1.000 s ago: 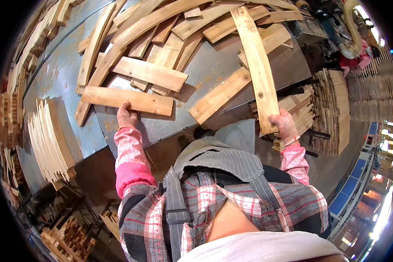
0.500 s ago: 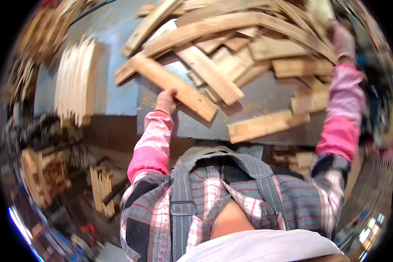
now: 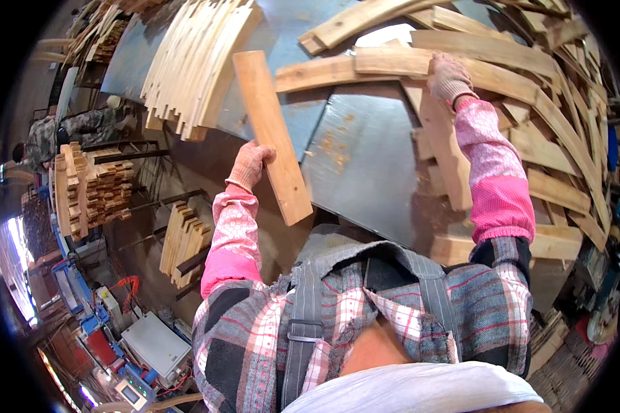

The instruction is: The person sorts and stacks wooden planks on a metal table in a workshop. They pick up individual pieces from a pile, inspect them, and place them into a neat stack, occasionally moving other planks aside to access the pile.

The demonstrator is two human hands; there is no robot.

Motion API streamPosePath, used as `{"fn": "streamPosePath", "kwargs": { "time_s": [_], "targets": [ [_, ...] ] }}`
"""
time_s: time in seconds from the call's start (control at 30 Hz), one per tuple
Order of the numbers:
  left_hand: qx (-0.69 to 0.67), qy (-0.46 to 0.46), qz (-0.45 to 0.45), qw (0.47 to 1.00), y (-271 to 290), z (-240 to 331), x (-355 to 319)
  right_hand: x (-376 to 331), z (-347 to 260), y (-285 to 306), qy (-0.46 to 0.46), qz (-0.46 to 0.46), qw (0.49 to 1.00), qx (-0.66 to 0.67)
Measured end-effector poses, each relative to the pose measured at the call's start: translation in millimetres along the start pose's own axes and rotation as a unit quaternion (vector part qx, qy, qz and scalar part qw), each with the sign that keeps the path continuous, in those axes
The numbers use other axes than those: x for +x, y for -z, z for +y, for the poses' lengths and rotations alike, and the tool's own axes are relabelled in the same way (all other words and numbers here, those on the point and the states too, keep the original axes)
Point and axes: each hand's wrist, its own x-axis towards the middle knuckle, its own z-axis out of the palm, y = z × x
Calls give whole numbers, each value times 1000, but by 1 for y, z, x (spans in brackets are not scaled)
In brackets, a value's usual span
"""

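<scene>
My left hand (image 3: 249, 164), in a pink glove, grips a short flat wooden board (image 3: 271, 134) and holds it up over the near edge of the grey metal table (image 3: 355, 158). My right hand (image 3: 449, 77), also gloved, rests on a long curved plank (image 3: 393, 65) in the heap of boards on the table's right side. A flat board (image 3: 444, 144) lies under my right forearm.
A fan of thin curved slats (image 3: 193, 65) lies on the table's far left. Stacked wood pieces (image 3: 93, 186) and a slat bundle (image 3: 182, 241) stand lower left. Another person (image 3: 62, 131) is at far left. Blue and white machinery (image 3: 145, 344) sits at bottom left.
My view has swung left. My left hand has lifted the short board off the pile toward the table's near edge. My right hand has moved onto a long curved plank.
</scene>
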Motion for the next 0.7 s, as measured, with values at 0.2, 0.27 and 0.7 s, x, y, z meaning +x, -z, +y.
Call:
{"fn": "streamPosePath", "kwargs": {
  "time_s": [0.2,0.27,0.7],
  "targets": [
    [28,-1,-83,996,58,26,68,42,-69,9,31,-56,996,-56],
    [13,-48,-111,993,41,56,78,24,-65,6,78,-46,992,-93],
    [57,-67,-119,989,-53,127,239,-133,-67,-39,-372,14,920,125]
  ]
}}
